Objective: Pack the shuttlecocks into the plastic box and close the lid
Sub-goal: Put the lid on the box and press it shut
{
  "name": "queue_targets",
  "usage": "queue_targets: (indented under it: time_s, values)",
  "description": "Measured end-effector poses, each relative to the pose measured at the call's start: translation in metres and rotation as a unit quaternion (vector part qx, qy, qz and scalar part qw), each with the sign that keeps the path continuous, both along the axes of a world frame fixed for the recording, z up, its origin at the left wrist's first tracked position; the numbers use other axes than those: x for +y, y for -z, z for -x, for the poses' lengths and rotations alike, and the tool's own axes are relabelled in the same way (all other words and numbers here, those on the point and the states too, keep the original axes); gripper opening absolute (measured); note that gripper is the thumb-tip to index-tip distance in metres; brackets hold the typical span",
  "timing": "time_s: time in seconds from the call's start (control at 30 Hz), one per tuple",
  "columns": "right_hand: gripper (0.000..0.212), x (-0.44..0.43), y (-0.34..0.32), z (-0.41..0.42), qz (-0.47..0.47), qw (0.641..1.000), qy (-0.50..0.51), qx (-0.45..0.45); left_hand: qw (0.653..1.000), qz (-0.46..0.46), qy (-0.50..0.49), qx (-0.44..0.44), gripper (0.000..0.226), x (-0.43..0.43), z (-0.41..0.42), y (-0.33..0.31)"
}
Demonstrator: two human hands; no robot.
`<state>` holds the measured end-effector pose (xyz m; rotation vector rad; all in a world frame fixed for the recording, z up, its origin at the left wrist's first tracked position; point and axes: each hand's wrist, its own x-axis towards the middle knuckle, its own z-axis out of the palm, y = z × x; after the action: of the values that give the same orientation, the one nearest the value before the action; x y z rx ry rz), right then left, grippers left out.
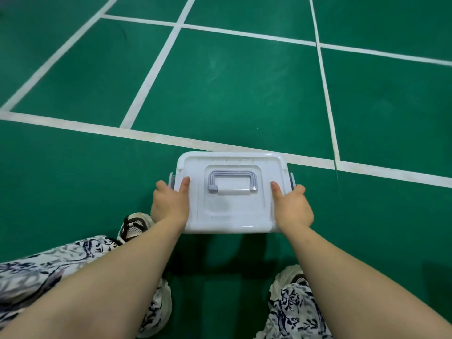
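A white plastic box (232,211) with its lid on sits on the green court floor in front of me. A pale purple handle (232,180) lies flat in a recess on the lid. My left hand (170,204) grips the box's left side, thumb on top of the lid, fingers curled round the left latch (171,179). My right hand (292,206) grips the right side the same way, thumb on the lid, fingers at the right latch (291,178). No shuttlecocks are visible; the box's inside is hidden by the lid.
Green badminton court floor (232,94) with white lines (151,69) stretches ahead. My knees in patterned trousers (49,270) and white shoes (133,227) are at the lower left and lower right, close to the box.
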<state>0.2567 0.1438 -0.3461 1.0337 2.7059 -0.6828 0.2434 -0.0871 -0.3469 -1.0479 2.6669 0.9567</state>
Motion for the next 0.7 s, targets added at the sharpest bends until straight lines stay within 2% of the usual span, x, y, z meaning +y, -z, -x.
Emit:
queue_targets:
  time_s: [0.17, 0.7]
  values:
    - [0.054, 0.0018, -0.0022, 0.0021, 0.009, 0.999, 0.025, 0.031, 0.999, 0.035, 0.03, 0.022, 0.054, 0.0003, 0.0036, 0.0006]
    - [0.032, 0.0006, -0.0082, 0.0074, -0.011, 0.999, -0.023, 0.026, 0.996, 0.06, 0.06, 0.036, 0.042, 0.0006, 0.0065, -0.0015]
